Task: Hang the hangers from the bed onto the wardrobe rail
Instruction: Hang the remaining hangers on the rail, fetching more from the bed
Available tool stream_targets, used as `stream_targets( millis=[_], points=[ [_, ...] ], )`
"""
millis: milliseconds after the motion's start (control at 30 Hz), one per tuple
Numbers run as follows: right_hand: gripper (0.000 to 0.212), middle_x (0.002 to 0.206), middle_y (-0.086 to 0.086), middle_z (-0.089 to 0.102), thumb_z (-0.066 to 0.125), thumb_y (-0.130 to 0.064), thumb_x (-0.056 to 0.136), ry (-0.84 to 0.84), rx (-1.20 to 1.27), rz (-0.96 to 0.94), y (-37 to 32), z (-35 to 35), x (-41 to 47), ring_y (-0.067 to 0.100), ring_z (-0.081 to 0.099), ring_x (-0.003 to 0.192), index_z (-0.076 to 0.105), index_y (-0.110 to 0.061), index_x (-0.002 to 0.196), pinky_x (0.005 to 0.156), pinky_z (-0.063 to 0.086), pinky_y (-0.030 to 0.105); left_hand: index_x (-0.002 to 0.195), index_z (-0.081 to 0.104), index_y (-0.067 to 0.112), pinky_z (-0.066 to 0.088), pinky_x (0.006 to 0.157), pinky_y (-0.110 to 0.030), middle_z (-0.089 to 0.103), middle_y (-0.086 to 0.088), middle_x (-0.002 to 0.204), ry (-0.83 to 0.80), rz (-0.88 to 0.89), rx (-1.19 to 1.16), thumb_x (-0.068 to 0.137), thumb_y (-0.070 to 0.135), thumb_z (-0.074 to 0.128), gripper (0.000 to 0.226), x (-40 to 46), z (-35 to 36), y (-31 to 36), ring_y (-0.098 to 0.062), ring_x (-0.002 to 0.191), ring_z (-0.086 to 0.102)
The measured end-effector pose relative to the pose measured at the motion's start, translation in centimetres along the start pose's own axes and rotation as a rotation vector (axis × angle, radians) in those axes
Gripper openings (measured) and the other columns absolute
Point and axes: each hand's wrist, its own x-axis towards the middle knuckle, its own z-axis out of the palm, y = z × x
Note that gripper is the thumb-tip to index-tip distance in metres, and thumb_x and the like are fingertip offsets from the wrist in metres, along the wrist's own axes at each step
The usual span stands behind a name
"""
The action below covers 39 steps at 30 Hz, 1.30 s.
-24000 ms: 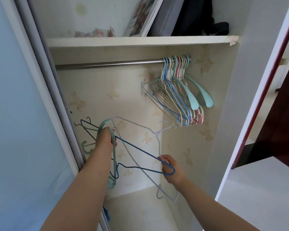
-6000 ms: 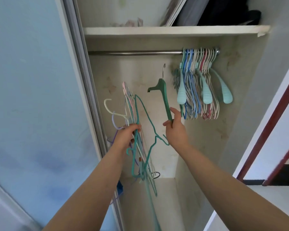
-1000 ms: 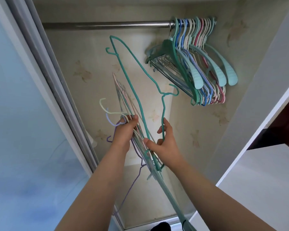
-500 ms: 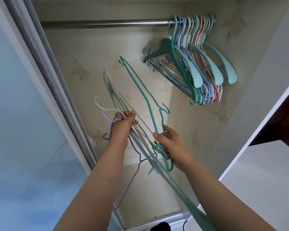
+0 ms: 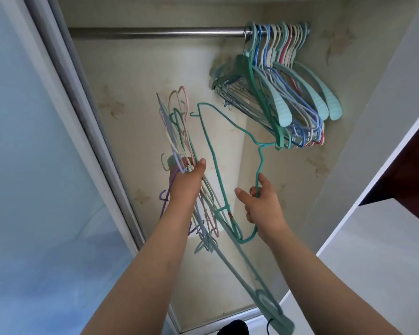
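Below the rail, the left hand grips a bundle of thin, light, tangle-prone wire hangers. Right of it, the right hand pinches the green hanger by a thin wire; it looks springy, best held near its hook.

The wire hanger at the centre is teal green. The bundle of hangers at nine o'clock of it mixes pale pink, cream, lilac and teal. The hung hangers at one o'clock are mint, blue, cream and one pink-red. The rail is silver-grey. The wardrobe wall is cream with faint tan blotches. The sliding door at nine o'clock is pale blue.
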Motion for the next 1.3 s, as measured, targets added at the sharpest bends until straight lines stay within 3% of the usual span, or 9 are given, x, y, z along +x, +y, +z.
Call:
stream_targets(
  millis=[167, 233, 333, 467, 633, 867, 1033, 1167, 1300],
  points=[
    [0.063, 0.075, 0.003, 0.033, 0.055, -0.012, 0.095, 0.048, 0.057, 0.010, 0.0, 1.4, -0.7, 0.013, 0.030, 0.051, 0.023, -0.018, 0.149, 0.039, 0.025, 0.021, 0.131, 0.049, 0.020, 0.034, 0.084, -0.021, 0.056, 0.002, 0.124, 0.019, -0.002, 0.006, 0.088, 0.045, 0.061, 0.052, -0.2, 0.2, -0.3, -0.016, 0.109, 0.055],
    [0.055, 0.076, 0.002, 0.034, 0.047, -0.014, 0.099, 0.088, 0.116, 0.011, -0.5, 2.0, -0.9, 0.013, 0.030, 0.051, 0.024, -0.016, 0.148, 0.041, 0.025, 0.022, 0.132, 0.047, 0.021, 0.036, 0.089, -0.022, 0.053, 0.006, 0.120, 0.015, 0.010, 0.027, 0.087, 0.048, 0.060, 0.054, -0.6, 0.5, -0.9, -0.015, 0.110, 0.052],
    [0.046, 0.081, 0.000, 0.038, 0.037, -0.016, 0.102, 0.154, 0.179, 0.030, -1.0, 2.5, -1.0, 0.014, 0.030, 0.051, 0.028, -0.019, 0.147, 0.038, 0.025, 0.020, 0.137, 0.044, 0.023, 0.041, 0.105, -0.038, 0.053, 0.002, 0.134, 0.016, 0.065, -0.015, 0.083, 0.051, 0.063, 0.063, -1.1, 1.1, -2.3, -0.022, 0.123, 0.051],
    [0.048, 0.083, 0.001, 0.041, 0.033, -0.005, 0.099, 0.190, 0.226, 0.091, -1.3, 2.0, -0.7, 0.010, 0.030, 0.043, 0.034, -0.021, 0.144, 0.036, 0.024, 0.018, 0.138, 0.044, 0.023, 0.042, 0.105, -0.043, 0.053, -0.002, 0.135, 0.008, 0.063, -0.001, 0.085, 0.048, 0.063, 0.062, -0.5, 0.8, -2.7, -0.025, 0.122, 0.052],
    [0.056, 0.076, 0.003, 0.038, 0.031, 0.005, 0.092, 0.172, 0.220, 0.152, -1.8, 0.6, 0.1, 0.004, 0.028, 0.031, 0.034, -0.015, 0.144, 0.033, 0.020, 0.016, 0.130, 0.051, 0.012, 0.047, 0.096, -0.039, 0.059, -0.011, 0.125, 0.026, 0.029, 0.054, 0.087, 0.040, 0.063, 0.052, 1.1, -0.1, -3.7, -0.029, 0.112, 0.058],
    [0.048, 0.065, 0.001, 0.035, 0.027, 0.005, 0.092, 0.181, 0.596, 0.238, 0.0, 0.0, -0.2, 0.005, 0.020, 0.035, 0.040, -0.020, 0.130, 0.032, 0.014, 0.012, 0.124, 0.052, 0.005, 0.039, 0.077, -0.027, 0.063, -0.010, 0.108, 0.038, -0.087, 0.066, 0.091, 0.030, 0.060, 0.042, 2.1, -0.8, -4.6, -0.021, 0.088, 0.054],
    [0.052, 0.077, 0.004, 0.041, 0.028, 0.003, 0.093, 0.254, 0.378, 0.129, 1.2, 0.6, -1.3, 0.007, 0.024, 0.036, 0.043, -0.029, 0.131, 0.034, 0.020, 0.017, 0.128, 0.049, 0.005, 0.040, 0.098, -0.033, 0.065, -0.011, 0.123, -0.063, -0.175, 0.020, 0.095, 0.034, 0.054, 0.044, 2.5, -0.6, -5.3, -0.026, 0.115, 0.059],
    [0.046, 0.077, 0.004, 0.043, 0.030, 0.000, 0.094, 0.296, 0.371, 0.080, 1.5, 0.6, -1.6, 0.009, 0.025, 0.039, 0.046, -0.032, 0.123, 0.037, 0.020, 0.017, 0.134, 0.045, 0.007, 0.046, 0.089, -0.033, 0.070, -0.011, 0.110, -0.051, -0.134, 0.025, 0.092, 0.034, 0.058, 0.051, 2.7, 0.1, -5.3, -0.026, 0.103, 0.065],
    [0.045, 0.074, 0.004, 0.043, 0.031, -0.002, 0.094, 0.354, 0.352, 0.014, 2.3, -0.1, -1.8, 0.010, 0.023, 0.042, 0.049, -0.033, 0.122, 0.041, 0.018, 0.019, 0.123, 0.053, 0.007, 0.043, 0.065, -0.023, 0.070, -0.010, 0.102, -0.045, -0.089, 0.001, 0.090, 0.027, 0.061, 0.039, 2.5, 0.9, -4.7, -0.014, 0.072, 0.061]
  ],
)
